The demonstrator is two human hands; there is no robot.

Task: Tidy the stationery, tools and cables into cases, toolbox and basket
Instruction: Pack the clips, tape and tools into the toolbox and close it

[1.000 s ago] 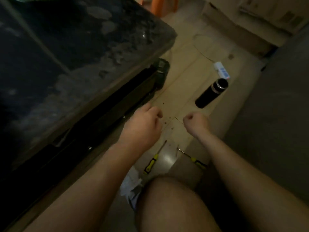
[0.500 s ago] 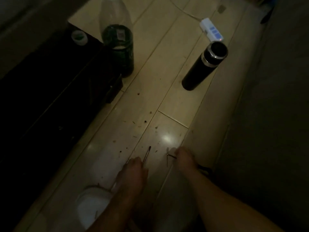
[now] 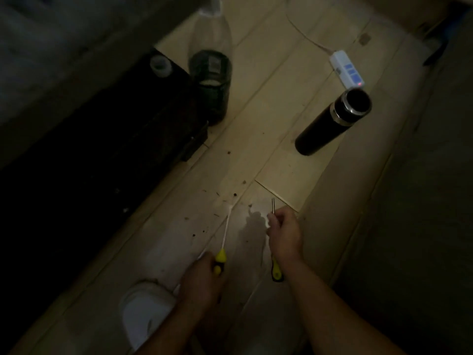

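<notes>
near floor (image 3: 268,111), both hands (image 3: 202,278) (image 3: 284,234) round screwdrivers (image 3: 225,234) (image 3: 277,271)

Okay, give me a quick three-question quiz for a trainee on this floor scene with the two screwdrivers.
1. True or false: the left hand grips the left screwdriver by its handle.
2. Which thing is nearest the power strip? A) flask B) bottle C) left screwdriver
3. Fill in: the right hand holds the right screwdriver by its ____, with the handle free behind it.

Key: 1 true; 2 A; 3 shaft.
</notes>
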